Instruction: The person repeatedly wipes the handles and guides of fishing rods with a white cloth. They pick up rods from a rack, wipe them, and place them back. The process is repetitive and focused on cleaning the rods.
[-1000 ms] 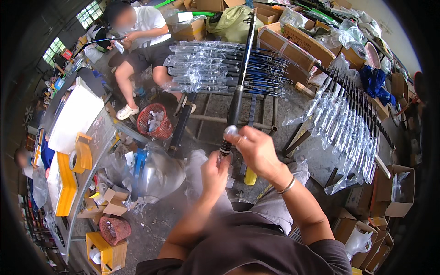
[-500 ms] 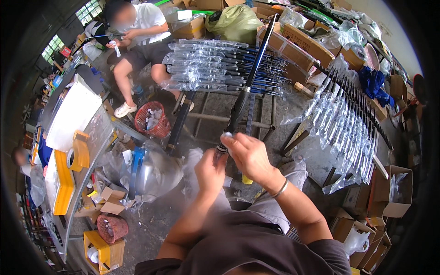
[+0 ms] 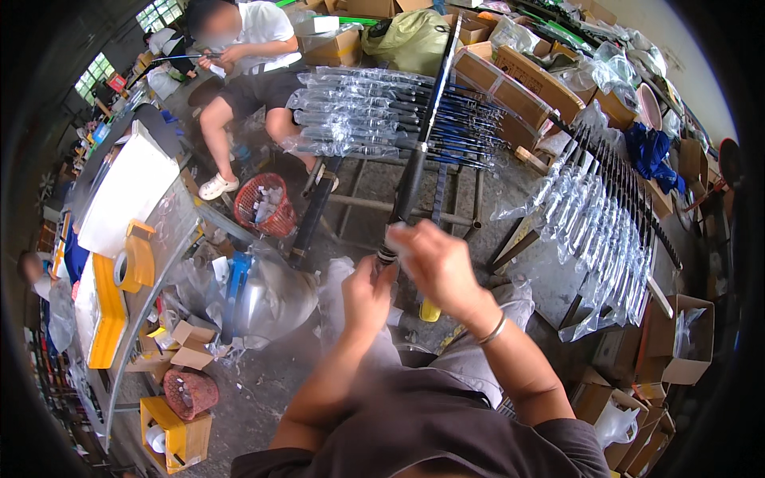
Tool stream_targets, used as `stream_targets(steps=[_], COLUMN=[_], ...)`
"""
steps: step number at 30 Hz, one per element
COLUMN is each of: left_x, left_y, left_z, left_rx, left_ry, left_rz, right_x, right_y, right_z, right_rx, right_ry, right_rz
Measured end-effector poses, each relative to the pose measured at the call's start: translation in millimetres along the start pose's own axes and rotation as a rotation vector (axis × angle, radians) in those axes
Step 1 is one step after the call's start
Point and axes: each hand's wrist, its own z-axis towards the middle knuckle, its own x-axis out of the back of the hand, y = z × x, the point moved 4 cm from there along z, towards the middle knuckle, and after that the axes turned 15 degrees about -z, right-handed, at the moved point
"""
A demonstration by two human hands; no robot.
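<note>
The rod point(image 3: 420, 147) I held was black. On my right wrist sat a silver bangle point(image 3: 494, 328). Below lay a red mesh basket point(image 3: 267, 205), a yellow tape dispenser point(image 3: 137, 261), brown cardboard boxes point(image 3: 522, 80), and a blue cloth point(image 3: 649, 155).

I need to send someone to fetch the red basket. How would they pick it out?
Start at the metal rack holding rows of plastic-sleeved rods, near the top of the view. Beside its left end a seated person works. The red basket stands on the floor by that person's foot: round, open mesh, bright red, with small pale items inside.
</note>
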Motion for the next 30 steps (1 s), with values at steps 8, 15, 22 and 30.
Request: stream_targets(steps=[8,15,22,30], left_x=[-4.2,-1.5,-5.9,-6.5], left_y=[-5.1,-19.3,-19.2,-35.5], left_z=[-5.7,-3.5,-9.4,-10.2], left_rx=[0.22,0.369,0.475,0.705], left_ry=[-0.132,-0.238,-0.388,-0.596], left_rz=[-0.301,-0.584,-0.855,-1.396], right_x=[22.3,8.3,22.2,12.8], right_y=[23.7,13.0,33.3,15.5], right_z=[44.8,12.0,46.3,15.4], right_rx=[-0.003,0.046,-0.066,0.018], right_ry=[0.085,-0.061,0.009,-0.1], right_rz=[-0.088,-0.018,0.104,0.28])
